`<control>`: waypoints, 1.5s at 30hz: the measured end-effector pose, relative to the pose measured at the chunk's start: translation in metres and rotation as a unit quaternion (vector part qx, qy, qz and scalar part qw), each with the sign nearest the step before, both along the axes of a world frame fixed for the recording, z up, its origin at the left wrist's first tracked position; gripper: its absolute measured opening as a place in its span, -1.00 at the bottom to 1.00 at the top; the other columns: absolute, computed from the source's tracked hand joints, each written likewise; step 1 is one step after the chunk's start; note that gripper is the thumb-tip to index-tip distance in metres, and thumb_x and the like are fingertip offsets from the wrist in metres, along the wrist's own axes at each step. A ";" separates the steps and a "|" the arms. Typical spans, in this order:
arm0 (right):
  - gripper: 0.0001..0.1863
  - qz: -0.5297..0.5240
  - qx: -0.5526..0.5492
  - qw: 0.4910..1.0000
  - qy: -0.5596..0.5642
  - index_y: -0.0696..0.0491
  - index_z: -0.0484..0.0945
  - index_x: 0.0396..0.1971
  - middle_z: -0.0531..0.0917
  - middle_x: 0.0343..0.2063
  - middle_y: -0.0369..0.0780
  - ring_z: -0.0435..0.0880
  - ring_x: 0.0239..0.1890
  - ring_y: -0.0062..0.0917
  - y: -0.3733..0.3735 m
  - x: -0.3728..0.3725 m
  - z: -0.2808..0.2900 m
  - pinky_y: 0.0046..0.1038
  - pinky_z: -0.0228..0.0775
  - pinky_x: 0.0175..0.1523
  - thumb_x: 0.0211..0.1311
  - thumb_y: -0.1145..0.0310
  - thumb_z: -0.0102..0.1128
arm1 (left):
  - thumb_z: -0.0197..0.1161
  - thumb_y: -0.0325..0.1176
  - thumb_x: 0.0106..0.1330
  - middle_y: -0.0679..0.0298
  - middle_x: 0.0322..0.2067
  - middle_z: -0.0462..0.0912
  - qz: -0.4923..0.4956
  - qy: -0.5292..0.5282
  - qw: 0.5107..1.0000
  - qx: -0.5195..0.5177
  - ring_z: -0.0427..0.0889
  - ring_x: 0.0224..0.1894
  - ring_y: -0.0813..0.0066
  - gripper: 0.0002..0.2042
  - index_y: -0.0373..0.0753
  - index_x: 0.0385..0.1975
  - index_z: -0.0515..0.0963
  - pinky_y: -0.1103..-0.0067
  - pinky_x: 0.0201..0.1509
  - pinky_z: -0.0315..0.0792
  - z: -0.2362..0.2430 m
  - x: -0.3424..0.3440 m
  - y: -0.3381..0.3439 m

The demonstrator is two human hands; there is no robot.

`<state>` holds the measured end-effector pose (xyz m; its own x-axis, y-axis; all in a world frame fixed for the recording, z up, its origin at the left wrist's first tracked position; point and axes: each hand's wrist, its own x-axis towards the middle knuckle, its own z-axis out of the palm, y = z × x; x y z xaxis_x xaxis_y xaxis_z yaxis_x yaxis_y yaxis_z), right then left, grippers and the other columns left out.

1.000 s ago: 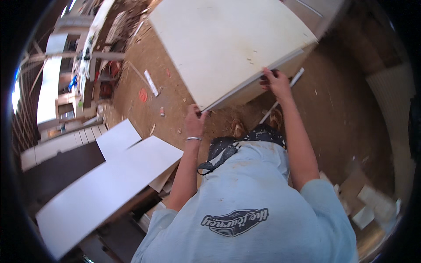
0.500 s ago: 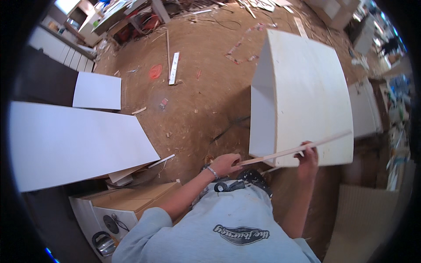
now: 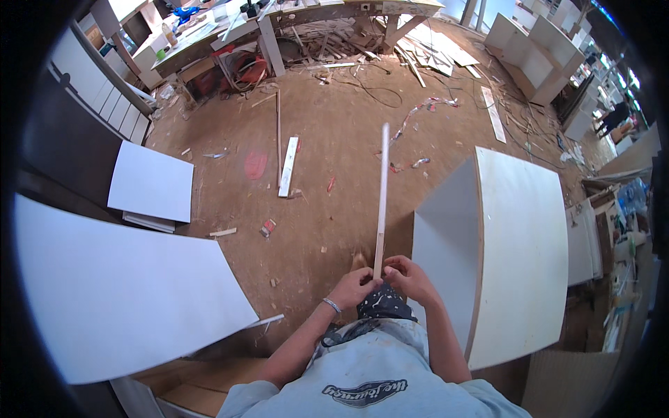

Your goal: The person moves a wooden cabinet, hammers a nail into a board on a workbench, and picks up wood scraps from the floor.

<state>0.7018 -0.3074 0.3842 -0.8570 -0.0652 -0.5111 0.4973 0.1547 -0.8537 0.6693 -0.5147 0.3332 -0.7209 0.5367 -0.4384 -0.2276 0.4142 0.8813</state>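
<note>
A long, narrow wooden strip (image 3: 382, 195) points away from my body near the middle of the head view. My left hand (image 3: 359, 285) is closed on its near end. My right hand (image 3: 406, 279), its fingers curled, grips the same end just beside the left. To the right, close to my right arm, a white open box-like cabinet (image 3: 519, 251) stands with its pale outer panel toward the right. White boards (image 3: 129, 292) lie at my left, with a smaller white panel (image 3: 150, 181) beyond them.
A cluttered workbench (image 3: 331, 10) stands ahead, offcuts (image 3: 435, 56) heaped under and beside it. Cords, scraps and loose strips (image 3: 288, 167) lie on the dirt-brown floor (image 3: 320, 132). Cabinet carcasses (image 3: 533, 63) stand at far right, a person (image 3: 613, 118) near them. An open brown-lined box (image 3: 202, 383) is at lower left.
My hands left the cabinet's edge and took up the strip, which swung from lying crosswise to pointing forward. The cabinet now sits farther right in view, with more of the bench showing.
</note>
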 end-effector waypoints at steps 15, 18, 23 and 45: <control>-0.46 -0.037 -0.125 0.991 -0.007 0.15 0.26 0.28 0.62 -0.34 -0.17 0.68 -0.32 -0.47 0.057 -0.604 -0.026 -0.40 0.60 -0.19 0.35 0.46 0.20 | 0.17 -0.11 0.51 0.21 -0.21 0.69 0.052 -0.073 0.994 0.069 0.67 -0.18 0.49 -0.63 -0.33 0.02 0.56 0.52 -0.01 0.55 0.020 -0.558 0.066; -0.40 -0.107 -0.060 0.992 0.019 0.11 0.20 0.31 0.59 -0.37 -0.17 0.67 -0.36 -0.46 0.068 -0.728 -0.041 -0.40 0.58 -0.25 0.31 0.49 0.20 | 0.17 -0.14 0.51 0.20 -0.21 0.69 0.118 -0.095 0.986 0.063 0.68 -0.16 0.48 -0.64 -0.35 0.01 0.55 0.55 -0.01 0.56 0.015 -0.658 0.055; -0.40 -0.245 0.078 0.966 0.034 0.12 0.20 0.31 0.62 -0.33 -0.10 0.70 -0.33 -0.42 0.133 -0.874 -0.187 -0.36 0.54 -0.30 0.31 0.51 0.16 | 0.18 -0.16 0.51 0.24 -0.28 0.70 0.248 -0.117 0.960 0.057 0.68 -0.24 0.53 -0.70 -0.31 -0.07 0.57 0.60 -0.12 0.57 -0.048 -0.798 0.010; -0.59 0.071 0.268 0.940 -0.197 0.24 0.65 -0.02 0.76 -0.24 -0.06 0.75 -0.33 -0.36 0.279 -1.324 -0.310 -0.33 0.58 -0.17 0.29 0.24 0.11 | 0.29 -0.30 0.34 -0.01 0.04 0.65 0.340 0.257 0.894 -0.135 0.66 0.04 0.18 -0.49 -0.29 0.26 0.37 0.37 0.14 0.52 0.039 -1.797 0.037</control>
